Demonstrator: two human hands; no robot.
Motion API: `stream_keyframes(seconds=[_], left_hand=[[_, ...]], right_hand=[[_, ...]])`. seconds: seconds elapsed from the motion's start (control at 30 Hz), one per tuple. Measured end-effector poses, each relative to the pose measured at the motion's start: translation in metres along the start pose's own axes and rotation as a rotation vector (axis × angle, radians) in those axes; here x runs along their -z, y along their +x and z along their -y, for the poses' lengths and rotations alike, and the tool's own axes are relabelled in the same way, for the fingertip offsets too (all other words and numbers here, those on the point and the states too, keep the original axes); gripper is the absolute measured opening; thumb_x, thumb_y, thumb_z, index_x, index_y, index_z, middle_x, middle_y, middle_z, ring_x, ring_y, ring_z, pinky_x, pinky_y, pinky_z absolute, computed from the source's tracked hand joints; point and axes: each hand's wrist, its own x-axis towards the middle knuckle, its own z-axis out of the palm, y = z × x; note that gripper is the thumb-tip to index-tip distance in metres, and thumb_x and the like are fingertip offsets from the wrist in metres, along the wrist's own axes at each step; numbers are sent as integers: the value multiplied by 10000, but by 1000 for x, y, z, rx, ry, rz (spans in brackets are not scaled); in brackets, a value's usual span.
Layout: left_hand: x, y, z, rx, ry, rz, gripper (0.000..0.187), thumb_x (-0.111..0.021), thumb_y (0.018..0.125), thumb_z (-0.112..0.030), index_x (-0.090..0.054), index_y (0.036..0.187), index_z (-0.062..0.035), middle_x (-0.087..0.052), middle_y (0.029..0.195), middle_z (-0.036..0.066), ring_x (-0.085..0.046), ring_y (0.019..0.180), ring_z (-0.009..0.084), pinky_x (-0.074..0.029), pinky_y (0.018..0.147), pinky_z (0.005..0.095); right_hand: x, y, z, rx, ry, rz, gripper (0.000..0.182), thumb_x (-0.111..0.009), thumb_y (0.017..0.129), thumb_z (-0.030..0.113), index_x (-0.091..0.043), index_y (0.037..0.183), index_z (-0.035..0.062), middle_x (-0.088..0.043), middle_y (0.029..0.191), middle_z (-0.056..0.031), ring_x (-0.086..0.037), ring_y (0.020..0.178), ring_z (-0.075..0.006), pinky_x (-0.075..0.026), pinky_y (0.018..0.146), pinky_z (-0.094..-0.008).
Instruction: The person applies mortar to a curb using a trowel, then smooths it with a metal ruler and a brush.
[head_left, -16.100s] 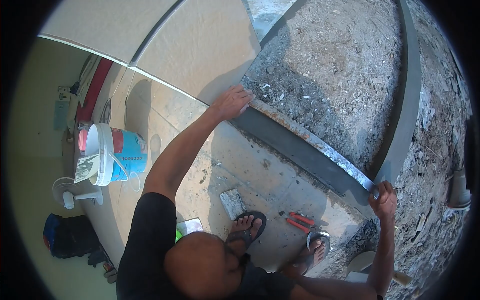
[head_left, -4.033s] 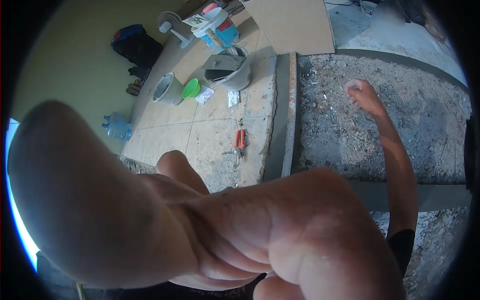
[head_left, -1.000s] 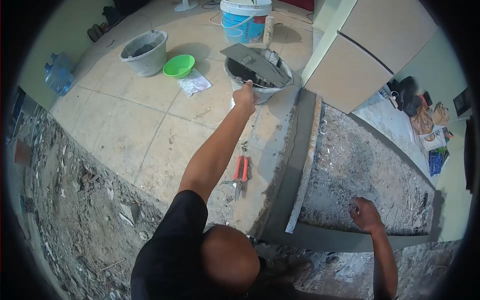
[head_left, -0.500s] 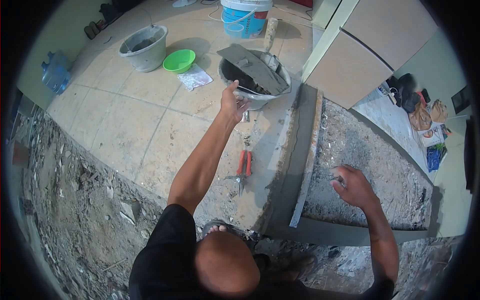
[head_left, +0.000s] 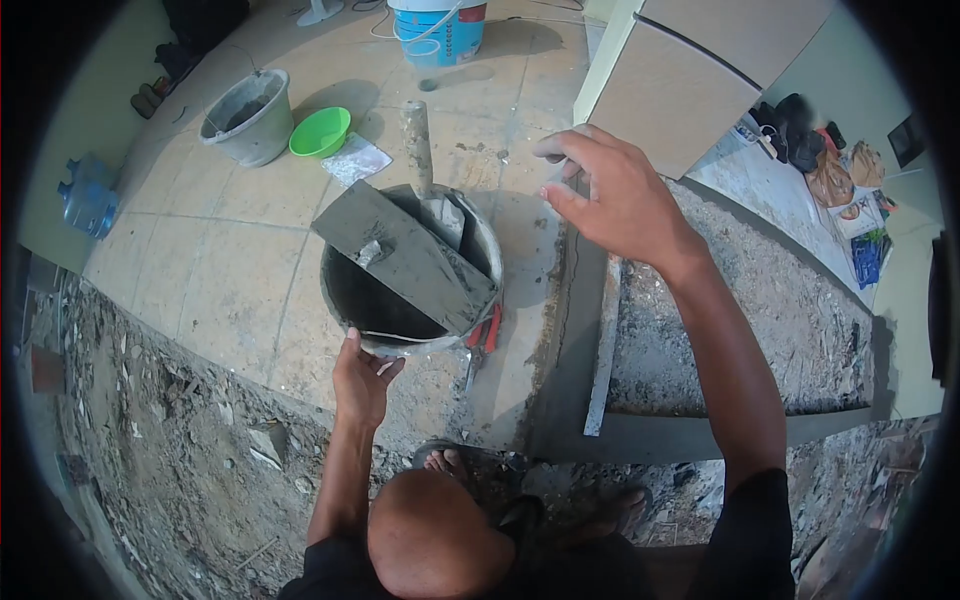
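Observation:
My left hand (head_left: 360, 382) grips the near rim of a grey mortar bucket (head_left: 329, 292) standing just in front of my feet. A mortar-coated flat board (head_left: 405, 257) lies across the bucket's top, and a trowel (head_left: 417, 142) leans in it with the handle pointing away. My right hand (head_left: 612, 197) hangs in the air to the right of the bucket, fingers spread, holding nothing. Red-handled pliers (head_left: 487, 333) peek out beside the bucket's right side. A metal straightedge (head_left: 603, 345) lies along a fresh mortar strip (head_left: 570, 330).
Behind stand a second grey bucket (head_left: 246, 117), a green bowl (head_left: 320, 131), a blue and white pail (head_left: 436, 27) and a water bottle (head_left: 85, 195). Large tiles (head_left: 690, 75) lean at upper right, with bags (head_left: 830, 165) beyond. Rubble (head_left: 160, 450) covers the ground at left.
My left hand has pulled the mortar bucket across the tiles toward me, partly over the pliers. My right hand has lifted off the gravel bed and now hangs beside the bucket.

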Motion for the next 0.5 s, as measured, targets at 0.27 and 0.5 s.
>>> stream_keyframes(seconds=[0.27, 0.5], left_hand=[[61, -24, -20, -517, 838, -405, 324, -588, 946, -328, -577, 1150, -75, -613, 1067, 86, -589, 935, 253, -482, 817, 437], [-35, 27, -125, -1154, 1744, 369, 548, -714, 731, -41, -589, 1264, -70, -575, 1308, 128, -502, 1222, 376, -337, 1119, 461]], right_hand=[[-88, 110, 84, 443, -188, 77, 387, -713, 816, 184, -677, 1186, 76, -554, 1278, -162, -586, 1132, -346, -482, 969, -423], [-77, 125, 113, 330, -756, 522, 289, -777, 761, 204, -764, 1032, 106, -658, 1181, -100, -651, 1047, -273, -505, 878, -399]])
